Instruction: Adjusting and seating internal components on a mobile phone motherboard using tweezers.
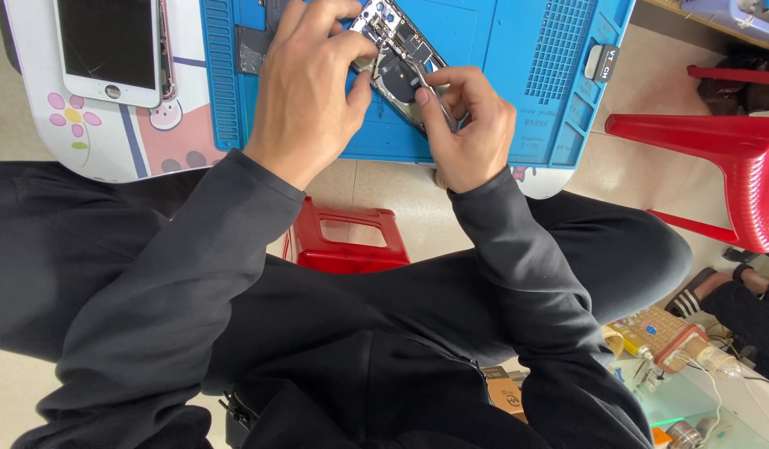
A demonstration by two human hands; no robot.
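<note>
While the left hand [305, 87] pins the opened phone [398, 51] steady on the blue repair mat [517, 58] at top centre, the right hand [467, 125] pinches metal tweezers [437, 98], tips angled into its exposed insides.

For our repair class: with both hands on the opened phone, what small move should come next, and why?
Probably ease the tweezers tip down onto the part: the right hand pinches them over the opened phone, which the left hand steadies on the blue mat.
</note>
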